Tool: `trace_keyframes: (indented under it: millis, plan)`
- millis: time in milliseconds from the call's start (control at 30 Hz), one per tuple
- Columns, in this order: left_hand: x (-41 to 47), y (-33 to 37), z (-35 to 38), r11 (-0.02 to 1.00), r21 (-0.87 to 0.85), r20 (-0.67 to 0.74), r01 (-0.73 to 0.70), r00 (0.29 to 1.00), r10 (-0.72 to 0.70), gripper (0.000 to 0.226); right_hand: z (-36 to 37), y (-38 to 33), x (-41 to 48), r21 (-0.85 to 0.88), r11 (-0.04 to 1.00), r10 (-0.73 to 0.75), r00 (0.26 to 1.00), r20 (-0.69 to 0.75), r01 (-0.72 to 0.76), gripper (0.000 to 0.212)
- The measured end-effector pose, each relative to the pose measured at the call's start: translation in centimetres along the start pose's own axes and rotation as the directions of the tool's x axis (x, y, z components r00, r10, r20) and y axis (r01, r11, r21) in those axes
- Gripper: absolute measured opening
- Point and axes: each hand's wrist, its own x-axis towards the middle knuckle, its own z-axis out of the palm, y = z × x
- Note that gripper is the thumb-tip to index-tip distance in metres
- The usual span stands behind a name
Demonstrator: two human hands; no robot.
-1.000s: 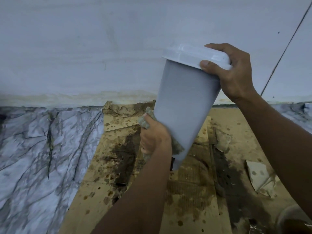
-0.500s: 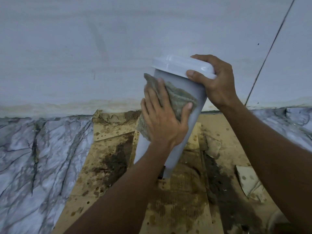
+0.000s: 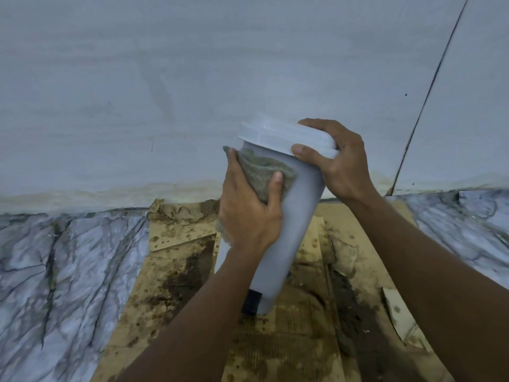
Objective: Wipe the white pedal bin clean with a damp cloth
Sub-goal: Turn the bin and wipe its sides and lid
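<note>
— So, where is the white pedal bin (image 3: 286,216)?
— Tilted, lid (image 3: 286,137) toward the wall (image 3: 165,92), its base with the black pedal (image 3: 251,301) over stained cardboard (image 3: 289,334).
— And the grips?
— The right hand (image 3: 341,164) curls round the lid's edge, thumb on its rim. The left hand (image 3: 248,208) spreads flat, pressing a grey-green cloth (image 3: 264,172) against the bin's upper side, just under the lid.
— Around them?
— Marbled floor (image 3: 68,266) flanks the cardboard.

wall (image 3: 165,78): pale, stained at base | floor (image 3: 55,271): grey-veined marble | cardboard (image 3: 289,340): stained, flat on floor
</note>
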Motion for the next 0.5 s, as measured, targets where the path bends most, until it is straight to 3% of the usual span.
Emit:
trace_keyframes:
  millis: [133,233,300,367,500]
  plan:
    - [0.7,1.4,-0.5,0.941,-0.131,-0.075,0.313,0.943,-0.324,0.062,0.2,-0.2,-0.6,-0.001,1.0,-0.016,1.0,0.0,0.016,0.046]
    - [2.2,3.2,-1.7,0.79,-0.416,-0.133,0.451,0.829,-0.543,0.046,0.2,-0.8,-1.4,-0.042,0.999,-0.031,0.999,0.02,0.031,0.047]
    - [3.6,4.3,-2.8,0.745,-0.557,-0.165,0.367,0.831,-0.532,0.042,0.4,-1.3,-2.2,-0.076,0.995,-0.054,0.998,0.043,0.058,0.049]
    - [4.5,4.9,-4.0,0.76,-0.59,-0.164,0.271,0.882,-0.442,0.038,0.5,-1.9,-3.2,-0.093,0.992,-0.077,0.995,0.056,0.082,0.052]
    - [4.4,5.2,-7.2,0.909,-0.408,-0.156,0.082,0.975,-0.158,0.028,0.4,-3.2,-5.0,-0.147,0.979,-0.129,0.988,0.086,0.141,0.056]
